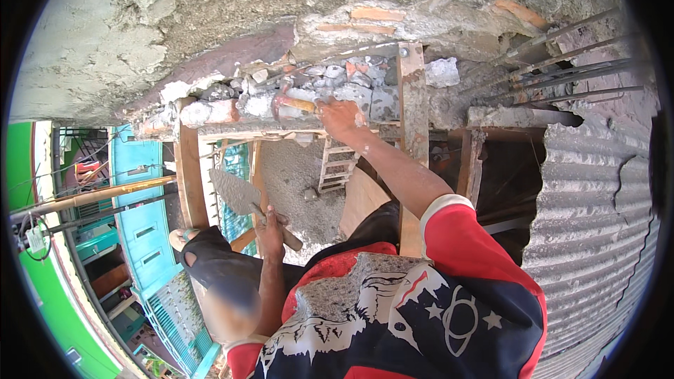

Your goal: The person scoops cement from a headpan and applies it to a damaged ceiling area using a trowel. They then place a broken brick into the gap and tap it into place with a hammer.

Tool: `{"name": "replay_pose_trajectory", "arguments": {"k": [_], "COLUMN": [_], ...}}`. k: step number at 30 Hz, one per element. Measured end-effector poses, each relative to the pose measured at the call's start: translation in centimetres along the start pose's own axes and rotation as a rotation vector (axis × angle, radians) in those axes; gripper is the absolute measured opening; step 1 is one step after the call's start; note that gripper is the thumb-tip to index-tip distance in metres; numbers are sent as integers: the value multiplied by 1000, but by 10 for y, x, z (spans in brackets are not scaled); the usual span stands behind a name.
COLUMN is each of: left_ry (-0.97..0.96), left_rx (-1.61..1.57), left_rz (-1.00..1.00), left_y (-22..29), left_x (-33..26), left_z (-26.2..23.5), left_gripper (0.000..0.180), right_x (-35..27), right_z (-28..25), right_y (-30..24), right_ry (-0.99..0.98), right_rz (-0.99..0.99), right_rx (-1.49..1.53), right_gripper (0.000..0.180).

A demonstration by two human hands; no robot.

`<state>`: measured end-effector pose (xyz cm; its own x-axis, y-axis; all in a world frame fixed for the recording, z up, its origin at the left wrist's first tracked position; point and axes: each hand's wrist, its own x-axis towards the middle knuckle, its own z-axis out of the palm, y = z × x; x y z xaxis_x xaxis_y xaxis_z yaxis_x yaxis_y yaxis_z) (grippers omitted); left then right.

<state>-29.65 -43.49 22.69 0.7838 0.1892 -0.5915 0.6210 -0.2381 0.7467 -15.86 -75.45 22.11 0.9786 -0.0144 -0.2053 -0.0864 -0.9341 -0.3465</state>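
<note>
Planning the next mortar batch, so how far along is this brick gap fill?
Done: rubble and brick pieces already sit packed along the ledge under the rendered wall. In hand: the right hand presses a piece into the row, while the left hand holds a trowel. Left: the pieces look bare, joints unfilled, and rebar sticks out uncovered beside them.

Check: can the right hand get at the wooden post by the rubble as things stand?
Probably yes. The right hand is at the rubble, and the wooden post stands right beside it with nothing visible between.
</note>
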Motion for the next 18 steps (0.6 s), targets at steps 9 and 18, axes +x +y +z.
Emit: {"name": "replay_pose_trajectory", "arguments": {"k": [9, 18], "left_ry": [26, 48], "left_rx": [-256, -127], "left_rz": [-26, -55], "left_y": [-5, 4], "left_x": [6, 7], "left_z": [4, 6], "left_gripper": [38, 41], "right_x": [42, -57], "right_z": [22, -103], "right_y": [32, 118], "right_ry": [216, 1156], "right_rz": [126, 570], "right_rx": [-135, 1299], "right_gripper": [35, 28]}}
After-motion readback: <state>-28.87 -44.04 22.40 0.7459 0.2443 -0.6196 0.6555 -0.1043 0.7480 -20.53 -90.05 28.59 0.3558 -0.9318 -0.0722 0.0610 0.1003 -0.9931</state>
